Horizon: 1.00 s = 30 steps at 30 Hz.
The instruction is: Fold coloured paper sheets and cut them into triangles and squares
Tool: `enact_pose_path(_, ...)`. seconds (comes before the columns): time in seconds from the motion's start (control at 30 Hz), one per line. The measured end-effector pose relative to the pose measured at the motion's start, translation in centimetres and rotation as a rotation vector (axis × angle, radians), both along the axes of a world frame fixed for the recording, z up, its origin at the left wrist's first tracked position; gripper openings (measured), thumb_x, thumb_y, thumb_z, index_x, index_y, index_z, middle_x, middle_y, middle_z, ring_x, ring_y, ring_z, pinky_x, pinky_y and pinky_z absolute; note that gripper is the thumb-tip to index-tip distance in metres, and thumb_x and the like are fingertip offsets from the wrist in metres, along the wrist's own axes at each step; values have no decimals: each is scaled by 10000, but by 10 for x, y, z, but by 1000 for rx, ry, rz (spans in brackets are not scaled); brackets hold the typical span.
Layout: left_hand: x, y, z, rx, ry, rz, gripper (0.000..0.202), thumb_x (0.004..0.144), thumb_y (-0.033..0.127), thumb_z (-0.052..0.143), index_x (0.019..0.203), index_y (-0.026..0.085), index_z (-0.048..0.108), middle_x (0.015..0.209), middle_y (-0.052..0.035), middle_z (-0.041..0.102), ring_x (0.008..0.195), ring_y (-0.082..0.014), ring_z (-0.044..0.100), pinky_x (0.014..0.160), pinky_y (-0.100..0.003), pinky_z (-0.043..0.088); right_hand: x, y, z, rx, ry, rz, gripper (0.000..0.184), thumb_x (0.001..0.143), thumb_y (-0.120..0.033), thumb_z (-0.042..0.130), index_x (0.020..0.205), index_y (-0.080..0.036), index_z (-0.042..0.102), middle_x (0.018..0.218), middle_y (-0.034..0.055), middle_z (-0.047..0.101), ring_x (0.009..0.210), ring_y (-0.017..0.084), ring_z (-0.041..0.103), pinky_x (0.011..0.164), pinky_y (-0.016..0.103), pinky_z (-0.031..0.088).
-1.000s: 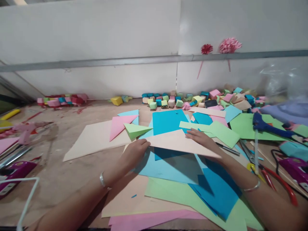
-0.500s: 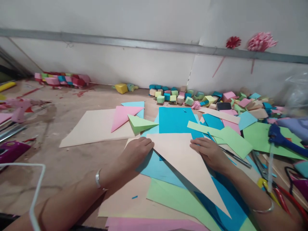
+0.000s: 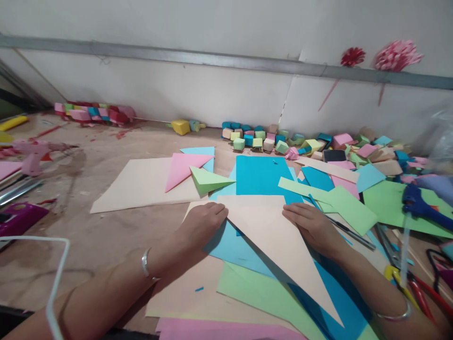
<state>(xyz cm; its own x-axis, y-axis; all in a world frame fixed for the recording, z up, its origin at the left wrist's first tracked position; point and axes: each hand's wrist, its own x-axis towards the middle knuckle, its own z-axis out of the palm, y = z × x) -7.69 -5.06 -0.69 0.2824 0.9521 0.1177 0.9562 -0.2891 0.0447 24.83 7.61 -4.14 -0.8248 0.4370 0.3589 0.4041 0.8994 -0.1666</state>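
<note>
A cream sheet of paper (image 3: 272,236), tapering to a point toward me, lies over several coloured sheets. My left hand (image 3: 205,222) pinches its upper left corner, fingers closed. At the upper right edge, my right hand (image 3: 311,224) grips the same paper between thumb and fingers. Beneath it are a light blue sheet (image 3: 233,250), a darker blue sheet (image 3: 262,174) and a green sheet (image 3: 255,293). Beyond my left hand sit a folded green triangle (image 3: 208,181) and a pink triangle (image 3: 184,170). A knife-like cutting tool (image 3: 354,231) lies beside my right wrist.
Scissors (image 3: 389,245), pliers with red handles (image 3: 421,295) and a blue glue gun (image 3: 421,203) lie at right. A pink glue gun (image 3: 33,156) is at left. Small paper boxes (image 3: 258,139) line the wall. A white cable (image 3: 58,278) rises at lower left.
The view has shifted slightly, so the scene sits a little further right. Both hands keep their hold on the cream paper, with hardly any movement.
</note>
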Motion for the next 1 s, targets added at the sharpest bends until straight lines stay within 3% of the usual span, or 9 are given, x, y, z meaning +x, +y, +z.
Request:
enact_pose_path(0.43, 3, -2, 0, 14, 25, 5, 167, 868, 58, 455, 870, 142, 600, 846, -87, 647, 820, -190, 605, 747, -317, 501, 3, 2, -8, 32, 16, 6, 378, 935, -170, 445, 1248, -280, 627, 1287, 54, 635, 1184, 249, 584, 983, 471, 491)
enact_pose_path(0.73, 9, -3, 12, -73, 107, 18, 203, 878, 20, 444, 910, 118, 618, 904, -107, 652, 840, -218, 613, 717, -347, 503, 7, 8, -16, 68, 18, 45, 397, 921, -161, 452, 1260, -290, 612, 1292, 42, 632, 1176, 245, 589, 983, 463, 490)
enact_pose_path(1.0, 8, -2, 6, -58, 106, 15, 206, 884, 26, 441, 910, 116, 625, 888, -106, 650, 834, -222, 609, 694, -345, 497, 8, 8, -17, 67, 26, 51, 394, 912, -177, 469, 1257, -298, 616, 1291, 44, 632, 1169, 247, 596, 974, 460, 498)
